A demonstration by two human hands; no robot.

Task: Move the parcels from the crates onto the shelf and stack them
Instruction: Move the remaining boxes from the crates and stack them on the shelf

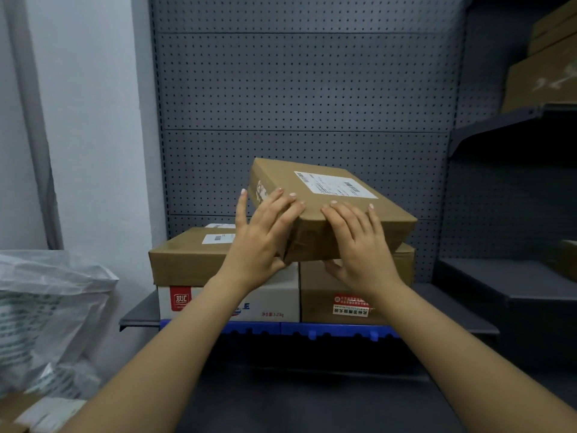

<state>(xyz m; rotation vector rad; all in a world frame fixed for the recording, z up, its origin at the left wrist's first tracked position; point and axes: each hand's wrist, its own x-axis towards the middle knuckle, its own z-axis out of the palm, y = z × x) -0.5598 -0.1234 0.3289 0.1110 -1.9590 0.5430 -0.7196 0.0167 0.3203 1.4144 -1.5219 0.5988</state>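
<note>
A flat brown parcel (337,198) with a white shipping label is tilted, its near edge resting on the stack. My left hand (262,239) grips its near left corner. My right hand (359,245) lies over its near edge, thumb under it. Below stand a brown box (184,260) with a label, a white box (274,301) with a red logo, and a brown box (315,304) with a red sticker. All sit on the grey shelf (140,314).
Behind the shelf rises a grey pegboard panel (296,89). A blue crate edge (327,331) shows below the boxes. White plastic bags (46,307) lie at the left. More brown boxes (543,76) sit on the dark shelving at the right, with a lower dark shelf (515,282).
</note>
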